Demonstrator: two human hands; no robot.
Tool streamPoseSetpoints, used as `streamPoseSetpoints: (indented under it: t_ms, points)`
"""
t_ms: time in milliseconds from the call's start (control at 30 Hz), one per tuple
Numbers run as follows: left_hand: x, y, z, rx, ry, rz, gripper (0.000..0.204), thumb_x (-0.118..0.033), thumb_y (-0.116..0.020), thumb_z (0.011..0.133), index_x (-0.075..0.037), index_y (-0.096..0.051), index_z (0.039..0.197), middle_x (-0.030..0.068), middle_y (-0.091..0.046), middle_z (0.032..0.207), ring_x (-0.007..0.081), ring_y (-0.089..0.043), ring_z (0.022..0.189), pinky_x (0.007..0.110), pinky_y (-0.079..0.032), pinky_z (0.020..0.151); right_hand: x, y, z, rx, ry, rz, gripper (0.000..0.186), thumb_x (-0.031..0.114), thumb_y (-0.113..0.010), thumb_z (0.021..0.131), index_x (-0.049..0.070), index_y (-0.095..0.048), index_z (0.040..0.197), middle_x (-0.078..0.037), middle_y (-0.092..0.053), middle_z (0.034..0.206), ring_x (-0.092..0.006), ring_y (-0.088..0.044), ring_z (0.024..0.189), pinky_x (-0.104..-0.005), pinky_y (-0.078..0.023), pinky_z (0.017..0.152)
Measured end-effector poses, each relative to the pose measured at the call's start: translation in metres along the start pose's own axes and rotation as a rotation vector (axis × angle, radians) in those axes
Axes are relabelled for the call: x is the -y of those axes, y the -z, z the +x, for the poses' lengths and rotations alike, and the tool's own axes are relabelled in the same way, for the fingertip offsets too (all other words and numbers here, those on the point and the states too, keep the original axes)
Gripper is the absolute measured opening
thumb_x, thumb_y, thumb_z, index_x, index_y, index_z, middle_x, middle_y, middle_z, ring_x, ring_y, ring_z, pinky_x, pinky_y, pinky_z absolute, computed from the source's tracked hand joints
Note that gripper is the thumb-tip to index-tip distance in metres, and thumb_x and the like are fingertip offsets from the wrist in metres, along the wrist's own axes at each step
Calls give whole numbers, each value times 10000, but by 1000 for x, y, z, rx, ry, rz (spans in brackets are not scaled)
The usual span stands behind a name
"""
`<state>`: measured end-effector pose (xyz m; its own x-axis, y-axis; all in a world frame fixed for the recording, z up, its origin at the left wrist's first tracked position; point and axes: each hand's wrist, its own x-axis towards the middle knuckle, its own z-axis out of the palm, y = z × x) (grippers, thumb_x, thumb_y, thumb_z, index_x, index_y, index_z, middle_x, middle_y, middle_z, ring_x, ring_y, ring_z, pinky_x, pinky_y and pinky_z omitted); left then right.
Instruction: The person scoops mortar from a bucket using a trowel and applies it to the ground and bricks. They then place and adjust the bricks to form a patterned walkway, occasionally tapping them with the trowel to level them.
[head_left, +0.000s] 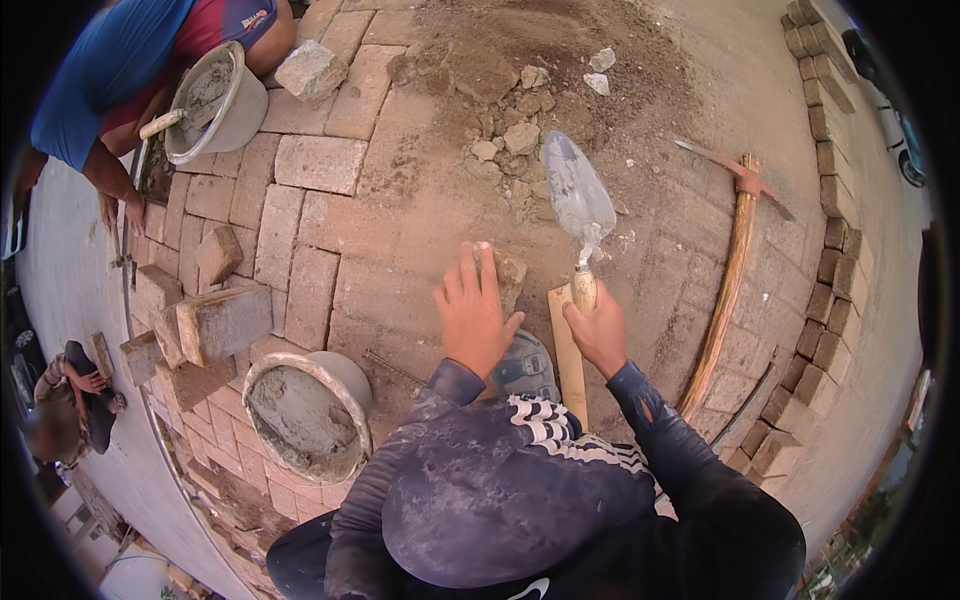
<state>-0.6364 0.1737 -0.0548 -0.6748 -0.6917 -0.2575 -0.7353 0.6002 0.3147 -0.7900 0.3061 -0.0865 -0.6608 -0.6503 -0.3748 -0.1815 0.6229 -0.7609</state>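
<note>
With left hand [472,312] spread flat on paver [506,277] and right hand [598,335] fisted round trowel [580,205], seating step; probably mortar next.

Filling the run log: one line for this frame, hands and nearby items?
left hand: flat on paving block | right hand: gripping trowel, blade up | nearby: wooden strip, mortar bucket

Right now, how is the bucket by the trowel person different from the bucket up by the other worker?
The near bucket stands upright, filled nearly to its rim with grey mortar. The far bucket tilts, and a tool handle sticks out of it; the near bucket has none. The near bucket is next to loose bricks; the far one is against a person's knee. Both are round, pale and mortar-smeared.
</note>
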Motion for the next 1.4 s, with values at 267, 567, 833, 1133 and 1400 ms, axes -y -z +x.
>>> streamPoseSetpoints:
  t_ms: [267,567,833,1133,1400]
  points:
    - [67,31,42,-11,-581,300,1337,-359,-976,446,-62,-278,1548,195,-371,1507,382,-420,1316,559,-344,1085,-3,10,-8,20,-24,123,283,201,-685,819,-14,-581,971,-250,-651,791,-455,-659,769,-461,-511,675]
    - [50,8,25,-122,-29,-433,1107,-247,-912,577,12,-319,1476,228,-413,1412,421,-401,1313,520,-352,1098,2,1,-23,46,67,-71,287,198,-712,820,-18,-565,939,-253,-639,764,-447,-660,748,-462,-504,653]
    - [64,-11,53,-482,-138,84,1022,-363,-883,680,-23,-342,1477,208,-428,1403,395,-415,1287,520,-311,1095,38,-5,-17,35,54,-7,315,213,-723,836,-11,-544,965,-244,-621,736,-437,-657,708,-463,-491,623]
    - [48,-3,78,-481,30,-241,1058,-296,-891,673,12,-287,1485,246,-397,1377,421,-416,1273,523,-320,1110,17,-17,-19,33,40,-74,334,257,-714,857,-3,-547,982,-243,-612,746,-440,-622,702,-467,-486,640]
    - [67,-6,54,-347,-22,-329,1077,-210,-882,648,52,-259,1486,263,-382,1399,440,-397,1308,488,-346,1120,74,15,12,-90,111,123,332,245,-686,873,-15,-551,1029,-277,-647,783,-494,-643,769,-500,-493,651]
